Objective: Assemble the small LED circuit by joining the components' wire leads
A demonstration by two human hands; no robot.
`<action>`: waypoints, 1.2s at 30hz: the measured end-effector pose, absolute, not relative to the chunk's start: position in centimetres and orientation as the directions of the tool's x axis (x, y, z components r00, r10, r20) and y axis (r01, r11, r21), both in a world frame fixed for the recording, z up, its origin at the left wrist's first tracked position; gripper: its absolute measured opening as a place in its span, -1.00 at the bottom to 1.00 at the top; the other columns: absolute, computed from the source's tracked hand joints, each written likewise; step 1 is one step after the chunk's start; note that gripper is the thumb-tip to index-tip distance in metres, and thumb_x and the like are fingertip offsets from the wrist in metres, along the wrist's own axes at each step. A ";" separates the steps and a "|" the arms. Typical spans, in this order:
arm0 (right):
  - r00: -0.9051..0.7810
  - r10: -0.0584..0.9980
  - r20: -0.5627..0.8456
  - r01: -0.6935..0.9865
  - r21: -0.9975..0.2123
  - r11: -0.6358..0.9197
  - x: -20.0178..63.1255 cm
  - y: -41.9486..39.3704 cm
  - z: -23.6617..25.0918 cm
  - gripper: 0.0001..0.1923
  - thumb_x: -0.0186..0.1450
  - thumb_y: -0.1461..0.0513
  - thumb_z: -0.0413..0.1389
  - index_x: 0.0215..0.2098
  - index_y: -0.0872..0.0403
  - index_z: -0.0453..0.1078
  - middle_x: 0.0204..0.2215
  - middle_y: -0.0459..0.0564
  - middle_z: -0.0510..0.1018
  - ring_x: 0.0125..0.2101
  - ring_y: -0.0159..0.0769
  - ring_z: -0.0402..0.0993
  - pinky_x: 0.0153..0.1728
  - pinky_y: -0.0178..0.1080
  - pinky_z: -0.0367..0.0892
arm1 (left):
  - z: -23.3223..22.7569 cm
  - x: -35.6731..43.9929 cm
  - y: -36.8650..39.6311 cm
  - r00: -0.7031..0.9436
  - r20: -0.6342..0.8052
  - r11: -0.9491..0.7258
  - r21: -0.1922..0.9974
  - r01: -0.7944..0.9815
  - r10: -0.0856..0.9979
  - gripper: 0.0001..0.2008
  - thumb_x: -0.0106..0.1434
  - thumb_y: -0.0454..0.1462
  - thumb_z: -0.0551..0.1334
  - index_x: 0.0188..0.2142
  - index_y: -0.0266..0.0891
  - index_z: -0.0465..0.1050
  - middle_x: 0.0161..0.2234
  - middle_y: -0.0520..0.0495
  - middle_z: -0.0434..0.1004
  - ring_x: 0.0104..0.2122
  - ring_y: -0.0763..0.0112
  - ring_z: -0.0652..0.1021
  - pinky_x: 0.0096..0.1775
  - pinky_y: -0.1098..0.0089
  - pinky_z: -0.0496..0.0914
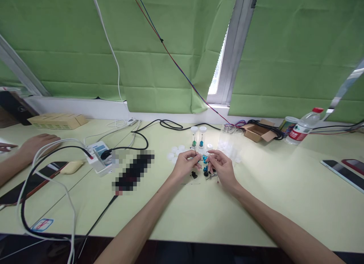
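My left hand (186,163) is closed in a pinch, and a thin dark piece stands up at its fingertips, too small to name. Facing it, my right hand (224,168) has its fingertips closed at a small shiny blue part (204,158) between the two hands. Just below lies another blue part (206,168) with a black round end. Small black pieces (193,175) and a thin metal rod (190,184) rest on the table near my left hand. Behind the hands stand two clear containers with white tops, one with a green piece (194,143), one with a blue piece (201,143).
White round caps (172,156) and clear plastic bags (227,144) lie around the containers. A cardboard box (257,132) and a water bottle (303,127) stand at back right. Phones (342,175) lie far right. Left are a power strip (99,158), cables and another person's hand (40,146).
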State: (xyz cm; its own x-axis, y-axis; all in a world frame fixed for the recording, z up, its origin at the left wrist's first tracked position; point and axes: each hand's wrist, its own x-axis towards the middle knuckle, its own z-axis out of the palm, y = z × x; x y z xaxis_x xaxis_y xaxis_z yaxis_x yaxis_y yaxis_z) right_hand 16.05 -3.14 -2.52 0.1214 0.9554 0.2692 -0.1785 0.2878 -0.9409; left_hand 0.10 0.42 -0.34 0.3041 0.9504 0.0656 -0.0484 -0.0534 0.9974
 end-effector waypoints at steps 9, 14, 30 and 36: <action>0.132 0.952 0.275 -0.178 -0.939 0.296 16.1 -2.9 -2.8 -0.71 0.21 0.05 0.25 -0.22 0.07 0.44 -0.48 -0.10 0.50 -0.62 -0.42 0.40 -0.62 -0.34 0.31 | -0.2 0.1 0.2 0.328 0.071 -0.051 0.996 -0.069 0.942 -0.64 0.05 -0.01 0.39 -0.42 -0.28 0.48 -0.50 -0.01 0.45 -0.57 0.45 0.52 -0.48 0.41 0.43; 0.140 0.955 0.263 -0.195 -0.938 0.287 16.1 -3.0 -2.9 -0.72 0.21 0.06 0.26 -0.26 0.08 0.45 -0.49 -0.09 0.51 -0.62 -0.43 0.39 -0.62 -0.35 0.30 | -0.2 0.1 0.1 0.332 0.066 -0.046 0.997 -0.070 0.941 -0.63 0.06 -0.01 0.38 -0.41 -0.29 0.47 -0.49 -0.01 0.45 -0.56 0.46 0.51 -0.48 0.42 0.43; 0.120 0.967 0.224 -0.202 -0.948 0.244 16.0 -3.0 -3.0 -0.69 0.21 0.02 0.25 -0.45 0.09 0.39 -0.56 -0.13 0.46 -0.66 -0.44 0.37 -0.68 -0.37 0.26 | 0.0 0.1 0.0 0.315 0.049 -0.027 0.997 -0.075 0.948 -0.63 0.02 -0.01 0.40 -0.43 -0.28 0.46 -0.47 -0.03 0.49 -0.57 0.47 0.51 -0.48 0.41 0.43; 0.112 0.971 0.212 -0.181 -0.956 0.230 16.0 -3.1 -3.0 -0.64 0.22 -0.02 0.23 -0.48 0.09 0.36 -0.60 -0.15 0.43 -0.71 -0.47 0.31 -0.71 -0.38 0.20 | 0.3 0.1 -0.2 0.321 0.045 -0.029 0.998 -0.055 0.946 -0.63 0.04 0.00 0.39 -0.43 -0.28 0.46 -0.52 -0.01 0.48 -0.59 0.47 0.51 -0.46 0.41 0.44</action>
